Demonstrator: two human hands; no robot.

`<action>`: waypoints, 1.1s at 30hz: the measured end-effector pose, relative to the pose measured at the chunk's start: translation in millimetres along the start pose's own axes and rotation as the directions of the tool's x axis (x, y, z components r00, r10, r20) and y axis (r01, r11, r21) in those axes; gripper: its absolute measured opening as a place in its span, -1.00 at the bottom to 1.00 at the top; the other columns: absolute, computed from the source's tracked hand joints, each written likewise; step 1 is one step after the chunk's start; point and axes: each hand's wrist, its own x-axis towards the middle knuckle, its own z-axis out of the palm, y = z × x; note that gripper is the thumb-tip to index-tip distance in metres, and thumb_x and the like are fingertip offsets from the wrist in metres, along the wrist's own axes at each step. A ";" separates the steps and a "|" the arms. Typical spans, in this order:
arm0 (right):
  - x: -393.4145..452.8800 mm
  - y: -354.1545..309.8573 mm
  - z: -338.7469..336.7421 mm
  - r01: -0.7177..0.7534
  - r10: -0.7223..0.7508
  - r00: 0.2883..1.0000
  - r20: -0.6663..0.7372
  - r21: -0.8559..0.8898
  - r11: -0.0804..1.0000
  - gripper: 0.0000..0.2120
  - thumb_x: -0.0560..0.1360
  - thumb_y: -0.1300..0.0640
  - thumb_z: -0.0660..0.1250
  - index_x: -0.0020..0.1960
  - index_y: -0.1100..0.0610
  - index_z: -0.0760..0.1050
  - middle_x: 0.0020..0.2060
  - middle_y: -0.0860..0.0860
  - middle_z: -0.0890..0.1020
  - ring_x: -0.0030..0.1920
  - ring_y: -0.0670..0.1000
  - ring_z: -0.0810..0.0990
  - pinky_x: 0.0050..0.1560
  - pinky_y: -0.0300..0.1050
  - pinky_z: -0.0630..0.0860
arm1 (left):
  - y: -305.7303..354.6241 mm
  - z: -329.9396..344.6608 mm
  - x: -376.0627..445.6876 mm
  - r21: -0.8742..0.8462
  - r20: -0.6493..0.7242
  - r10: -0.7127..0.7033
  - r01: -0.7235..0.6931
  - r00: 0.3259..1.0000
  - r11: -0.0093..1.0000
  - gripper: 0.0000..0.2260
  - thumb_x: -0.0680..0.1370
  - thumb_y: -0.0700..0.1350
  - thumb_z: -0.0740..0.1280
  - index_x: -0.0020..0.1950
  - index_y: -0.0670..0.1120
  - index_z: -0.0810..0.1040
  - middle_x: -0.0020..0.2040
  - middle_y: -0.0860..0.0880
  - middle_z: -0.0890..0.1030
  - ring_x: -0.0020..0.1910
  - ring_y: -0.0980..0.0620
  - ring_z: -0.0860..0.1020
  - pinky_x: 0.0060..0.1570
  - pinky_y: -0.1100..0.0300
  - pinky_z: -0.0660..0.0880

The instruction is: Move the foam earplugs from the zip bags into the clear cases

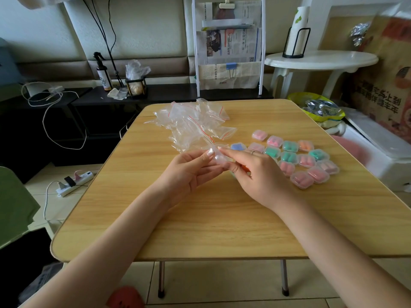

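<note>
— On the table?

— Wooden folding table [222,218], with a heap of empty zip bags [195,123] at the far middle, red seal strips showing. To the right, a cluster of filled clear cases [298,158], lying closed and touching one another: pink, green and orange earplugs inside, plus one with blue earplugs [238,146] nearest the hands.

— Left hand?

— Left hand [191,172] raised over the table centre, palm turned inward, fingers curled, thumb and fingertips pinching a small clear case [216,157] from the left.

— Right hand?

— Right hand [255,172] meeting it from the right, forefinger stretched along the top of the same case, other fingers bent under. Ring on one finger. A spot of orange [244,168] tucked under the bent fingers; cannot tell whether an earplug or something else.

— Case open or closed?

— Cannot tell; too transparent and mostly covered by fingers.

— Around the table?

— Newspaper rack [229,52] behind, spray bottle [104,75] on a dark low shelf, white round side table [320,61] at right, power strip [74,183] on the floor at left.
</note>
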 end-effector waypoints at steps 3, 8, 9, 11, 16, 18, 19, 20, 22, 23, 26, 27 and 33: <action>0.1 -1.2 0.6 -0.004 0.004 1.000 -0.009 -0.012 1.000 -0.58 0.54 -0.02 0.11 0.26 0.13 0.55 -0.13 0.04 0.69 -0.17 -0.02 0.60 -0.21 -0.06 0.56 | 0.6 1.0 -0.3 0.001 0.021 -0.002 0.002 1.000 1.000 -0.78 0.47 -0.12 0.28 -0.04 -0.24 0.62 -0.07 -0.20 0.68 -0.05 -0.01 0.67 -0.06 0.27 0.59; -0.6 -3.4 0.9 0.017 -0.020 0.999 -0.032 -0.088 0.996 -0.62 0.56 0.03 0.12 0.22 0.18 0.57 -0.24 0.05 0.68 -0.21 0.07 0.62 -0.27 0.00 0.58 | 1.6 2.6 0.2 0.014 0.018 -0.005 0.005 1.000 1.000 -0.78 0.47 -0.14 0.27 0.00 -0.26 0.58 -0.12 -0.15 0.69 -0.11 0.02 0.68 -0.11 0.29 0.59; -1.0 -4.3 0.6 0.026 -0.030 0.999 -0.032 -0.108 0.994 -0.62 0.56 0.05 0.12 0.21 0.19 0.57 -0.22 0.07 0.69 -0.18 0.09 0.64 -0.24 0.00 0.59 | 1.8 2.4 0.2 0.016 0.016 -0.006 0.006 1.000 1.000 -0.78 0.47 -0.14 0.28 -0.01 -0.25 0.58 -0.13 -0.14 0.69 -0.13 0.02 0.68 -0.10 0.28 0.59; -1.2 -6.0 0.4 0.045 -0.048 0.999 -0.019 -0.139 0.989 -0.63 0.55 0.08 0.12 0.21 0.22 0.56 -0.19 0.10 0.70 -0.14 0.12 0.66 -0.17 0.00 0.61 | 2.1 1.7 0.4 0.013 0.013 -0.011 0.011 1.000 1.000 -0.77 0.46 -0.14 0.29 0.00 -0.26 0.58 -0.14 -0.15 0.69 -0.14 0.02 0.68 -0.09 0.28 0.59; -1.1 -6.5 0.8 0.063 -0.065 0.998 -0.003 -0.195 0.979 -0.62 0.54 0.12 0.10 0.21 0.24 0.55 -0.19 0.13 0.69 -0.13 0.16 0.66 -0.18 0.00 0.61 | 2.6 1.8 0.0 0.009 0.008 -0.019 0.019 1.000 1.000 -0.77 0.46 -0.15 0.29 0.01 -0.27 0.57 -0.16 -0.15 0.68 -0.14 0.02 0.68 -0.11 0.29 0.59; -1.4 -6.5 0.8 0.063 -0.064 0.998 0.004 -0.201 0.978 -0.61 0.55 0.12 0.08 0.22 0.23 0.55 -0.19 0.13 0.69 -0.12 0.16 0.66 -0.19 0.01 0.61 | 2.4 2.0 0.0 0.010 0.002 -0.019 0.019 1.000 1.000 -0.76 0.45 -0.15 0.29 0.02 -0.27 0.57 -0.16 -0.15 0.68 -0.13 0.01 0.68 -0.12 0.29 0.59; -1.2 -6.4 0.8 0.064 -0.064 0.998 0.004 -0.204 0.977 -0.61 0.55 0.12 0.08 0.22 0.23 0.55 -0.18 0.13 0.69 -0.11 0.16 0.66 -0.19 0.02 0.61 | 2.4 1.8 0.0 0.009 0.001 -0.018 0.018 1.000 1.000 -0.77 0.45 -0.16 0.29 0.01 -0.27 0.57 -0.16 -0.15 0.68 -0.13 0.01 0.68 -0.12 0.30 0.59; -1.0 -6.3 0.9 0.064 -0.065 0.998 0.002 -0.206 0.977 -0.62 0.55 0.12 0.07 0.21 0.23 0.55 -0.18 0.13 0.69 -0.11 0.16 0.66 -0.20 0.03 0.61 | 2.3 1.6 0.2 0.008 0.001 -0.018 0.018 1.000 1.000 -0.78 0.45 -0.16 0.29 0.00 -0.27 0.57 -0.17 -0.15 0.69 -0.13 0.01 0.68 -0.13 0.30 0.59; -0.6 -6.0 1.1 0.058 -0.060 0.998 0.000 -0.198 0.978 -0.62 0.55 0.11 0.07 0.21 0.22 0.54 -0.18 0.13 0.68 -0.11 0.16 0.66 -0.22 0.05 0.60 | 2.3 1.9 -0.3 0.016 0.006 -0.017 0.017 1.000 1.000 -0.78 0.45 -0.16 0.29 -0.01 -0.26 0.58 -0.16 -0.15 0.69 -0.12 0.01 0.68 -0.13 0.31 0.59; -0.7 -5.7 1.0 0.048 -0.049 0.999 -0.002 -0.181 0.982 -0.62 0.56 0.10 0.06 0.21 0.21 0.54 -0.17 0.13 0.68 -0.11 0.16 0.66 -0.22 0.06 0.60 | 2.0 2.4 -0.3 0.021 0.006 -0.014 0.014 1.000 1.000 -0.78 0.45 -0.15 0.30 -0.02 -0.26 0.59 -0.16 -0.15 0.69 -0.12 0.01 0.68 -0.14 0.31 0.59; -1.1 -6.9 -1.4 0.003 -0.003 1.000 -0.009 -0.084 0.996 -0.60 0.57 0.03 0.06 0.24 0.19 0.51 -0.16 0.08 0.68 -0.13 0.09 0.64 -0.20 0.05 0.58 | 1.5 4.7 -1.5 0.041 -0.036 -0.004 0.006 0.999 0.999 -0.80 0.41 -0.08 0.32 -0.17 -0.19 0.65 -0.24 -0.12 0.68 -0.18 0.02 0.68 -0.22 0.32 0.59; -1.1 -7.9 -2.6 0.006 -0.006 1.000 0.000 -0.061 0.998 -0.59 0.58 0.00 0.08 0.28 0.17 0.48 -0.20 0.02 0.65 -0.18 0.02 0.60 -0.22 0.00 0.57 | 1.9 5.2 -1.4 0.068 -0.054 0.001 0.003 0.999 0.998 -0.79 0.40 -0.05 0.33 -0.19 -0.19 0.63 -0.28 -0.09 0.68 -0.23 0.04 0.68 -0.25 0.33 0.58; 0.5 -10.3 -5.7 0.083 -0.081 0.996 0.037 -0.061 0.995 -0.56 0.53 -0.13 0.20 0.32 0.07 0.45 -0.39 -0.07 0.47 -0.36 -0.12 0.44 -0.35 -0.20 0.48 | -1.7 5.0 2.5 0.255 -0.176 0.068 -0.021 0.982 0.967 -0.56 0.29 0.08 0.41 -0.03 -0.20 0.43 -0.42 -0.04 0.52 -0.52 0.12 0.47 -0.51 0.34 0.41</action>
